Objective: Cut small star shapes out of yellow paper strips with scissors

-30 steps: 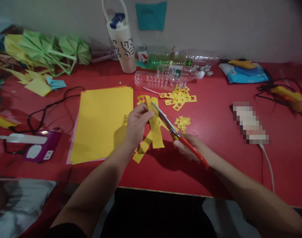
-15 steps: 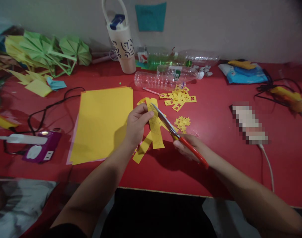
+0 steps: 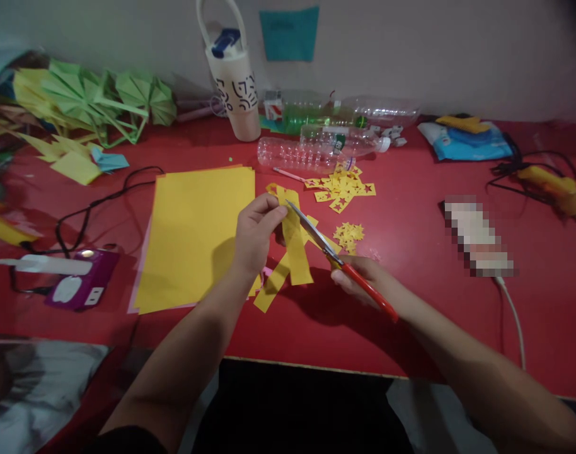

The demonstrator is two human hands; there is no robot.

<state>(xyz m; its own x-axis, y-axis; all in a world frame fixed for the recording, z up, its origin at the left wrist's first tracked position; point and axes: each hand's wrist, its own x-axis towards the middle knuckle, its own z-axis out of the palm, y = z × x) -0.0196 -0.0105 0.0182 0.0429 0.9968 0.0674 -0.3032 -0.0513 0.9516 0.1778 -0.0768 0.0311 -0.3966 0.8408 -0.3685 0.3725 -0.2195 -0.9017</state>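
Between thumb and fingers, my left hand [image 3: 258,230] pinches a yellow paper strip [image 3: 296,252] near its top end. My right hand [image 3: 361,277] is closed around the red-handled scissors [image 3: 333,252], whose blades point up and left, with the tips at the strip's upper part. Whether the tips cut into the paper is too small to tell. Another yellow strip [image 3: 271,287] lies on the table below my left hand. Cut-out paper stars [image 3: 348,236] form a small pile right of the blades, and strips with star-shaped holes [image 3: 342,186] lie behind them.
A stack of yellow paper [image 3: 198,239] lies left on the red table [image 3: 411,221]. Plastic bottles [image 3: 297,154] and a white tumbler [image 3: 238,94] stand or lie behind. To the right are a blurred-out phone [image 3: 477,236] and a glue gun [image 3: 550,189]; a purple power strip [image 3: 82,277] sits left.
My left hand has shifted slightly left and down on the strip, and the strip's top has turned a little. The scissors stay nearly in place.
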